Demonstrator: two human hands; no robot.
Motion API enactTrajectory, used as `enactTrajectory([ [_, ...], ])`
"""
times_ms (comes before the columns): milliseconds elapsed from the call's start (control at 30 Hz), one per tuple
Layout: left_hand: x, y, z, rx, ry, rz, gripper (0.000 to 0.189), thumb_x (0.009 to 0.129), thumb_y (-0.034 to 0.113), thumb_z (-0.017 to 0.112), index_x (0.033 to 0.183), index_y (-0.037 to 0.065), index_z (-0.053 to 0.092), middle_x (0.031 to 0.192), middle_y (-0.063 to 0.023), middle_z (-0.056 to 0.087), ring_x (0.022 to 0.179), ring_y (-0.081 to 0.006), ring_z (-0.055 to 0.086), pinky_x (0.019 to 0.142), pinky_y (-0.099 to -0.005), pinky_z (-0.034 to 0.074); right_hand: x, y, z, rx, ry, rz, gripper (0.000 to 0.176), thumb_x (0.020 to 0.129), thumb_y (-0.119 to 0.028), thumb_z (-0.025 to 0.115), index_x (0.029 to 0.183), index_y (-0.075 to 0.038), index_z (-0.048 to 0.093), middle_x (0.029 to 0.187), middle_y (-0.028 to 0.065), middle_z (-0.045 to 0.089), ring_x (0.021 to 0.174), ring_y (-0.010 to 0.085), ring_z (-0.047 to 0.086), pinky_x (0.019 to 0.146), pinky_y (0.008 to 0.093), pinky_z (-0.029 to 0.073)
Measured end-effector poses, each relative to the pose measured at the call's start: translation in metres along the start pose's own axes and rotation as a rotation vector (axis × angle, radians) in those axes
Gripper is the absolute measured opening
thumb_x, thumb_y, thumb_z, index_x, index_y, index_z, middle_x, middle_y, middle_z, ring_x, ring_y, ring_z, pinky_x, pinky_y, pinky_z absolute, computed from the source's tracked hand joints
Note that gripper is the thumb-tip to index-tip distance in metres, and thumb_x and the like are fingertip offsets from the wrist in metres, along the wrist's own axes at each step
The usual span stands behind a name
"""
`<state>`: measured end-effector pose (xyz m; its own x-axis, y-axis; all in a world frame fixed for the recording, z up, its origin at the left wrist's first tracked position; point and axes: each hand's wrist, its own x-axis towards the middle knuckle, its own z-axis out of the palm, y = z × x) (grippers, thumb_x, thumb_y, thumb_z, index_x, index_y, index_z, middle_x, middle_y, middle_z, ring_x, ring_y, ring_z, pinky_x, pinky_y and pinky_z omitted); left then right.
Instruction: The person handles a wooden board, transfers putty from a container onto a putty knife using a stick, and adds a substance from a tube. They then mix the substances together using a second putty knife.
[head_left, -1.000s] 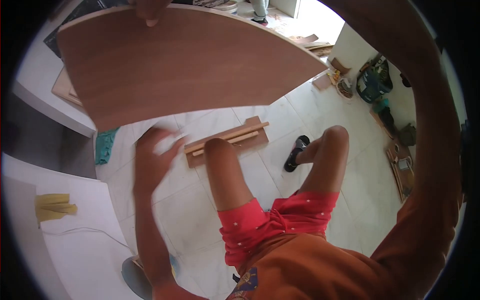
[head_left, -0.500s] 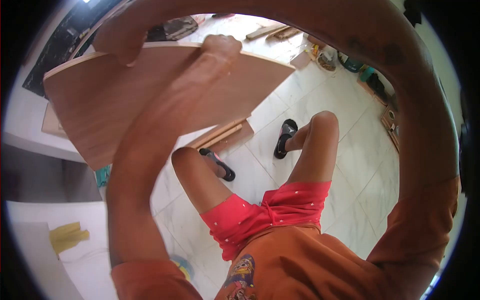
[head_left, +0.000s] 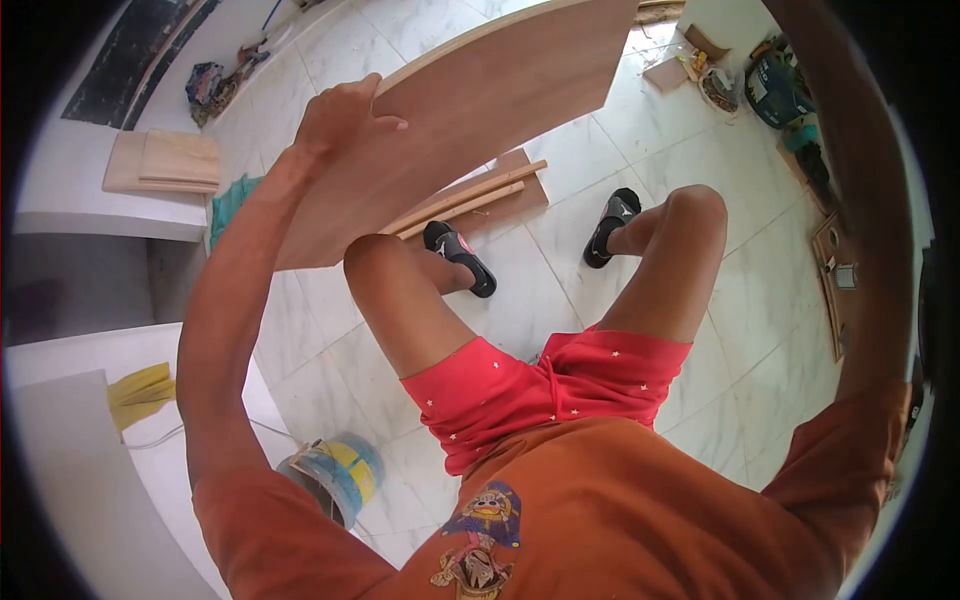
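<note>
A large brown plywood panel (head_left: 500, 85) with a pale cut edge stands tilted in front of my legs. My left hand (head_left: 340, 120) grips it by the upper edge, fingers over the far side and thumb lying along the brown face. The panel's lower corner comes down close to my left knee, and its top runs out of view. My right arm (head_left: 860, 180) reaches up along the right side of the view; the hand itself is beyond the top edge. Behind the panel's lower side lie two thin wooden strips (head_left: 470, 200) on a brown board (head_left: 530, 190) on the floor.
A blue and yellow bucket (head_left: 355, 475) stands by my left side. Flat wooden pieces (head_left: 165, 160) rest on a white ledge, near a teal cloth (head_left: 232, 210). A yellow cloth (head_left: 142, 397) lies left. A dark bucket (head_left: 778, 90) and a wooden frame (head_left: 830, 285) line the right wall.
The panel has swung and shifted to the right. My left hand has moved left and down along its edge. My right hand, earlier on the panel's left part, has left the view.
</note>
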<state>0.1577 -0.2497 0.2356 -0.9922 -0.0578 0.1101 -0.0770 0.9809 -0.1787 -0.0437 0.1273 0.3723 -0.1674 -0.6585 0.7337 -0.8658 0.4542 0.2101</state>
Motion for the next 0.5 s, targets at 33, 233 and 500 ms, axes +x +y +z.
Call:
enactTrajectory([
  [33,-0.004,-0.004,0.015,-0.025,-0.002,-0.004,0.056,0.075,0.052,0.075,0.094,0.002,0.058,0.083,-0.0195,0.069,0.082,-0.0382,0.068,0.070,-0.0463,0.055,-0.009,0.011,0.014,-0.044,0.024,0.018,0.032,0.092,-0.030,0.062,0.114,-0.007,0.066,0.104,0.0167,0.066,0.094,0.0308,0.064,0.082,0.0379,0.049],
  [233,-0.001,-0.012,0.084,-0.120,-0.048,0.105,0.054,0.076,0.052,0.074,0.096,0.004,0.057,0.084,-0.0143,0.069,0.080,-0.0349,0.068,0.066,-0.0452,0.054,-0.114,0.033,0.099,0.008,-0.050,0.403,0.028,0.092,-0.027,0.062,0.111,-0.008,0.068,0.099,0.0176,0.068,0.089,0.0333,0.066,0.078,0.0393,0.051],
  [500,0.007,-0.019,0.152,-0.117,-0.144,0.134,0.055,0.073,0.051,0.077,0.098,0.006,0.058,0.083,-0.0119,0.067,0.077,-0.0345,0.066,0.064,-0.0450,0.052,-0.230,0.007,0.160,0.212,-0.291,1.012,0.027,0.093,-0.021,0.055,0.112,-0.011,0.071,0.098,0.0183,0.070,0.090,0.0299,0.068,0.082,0.0368,0.051],
])
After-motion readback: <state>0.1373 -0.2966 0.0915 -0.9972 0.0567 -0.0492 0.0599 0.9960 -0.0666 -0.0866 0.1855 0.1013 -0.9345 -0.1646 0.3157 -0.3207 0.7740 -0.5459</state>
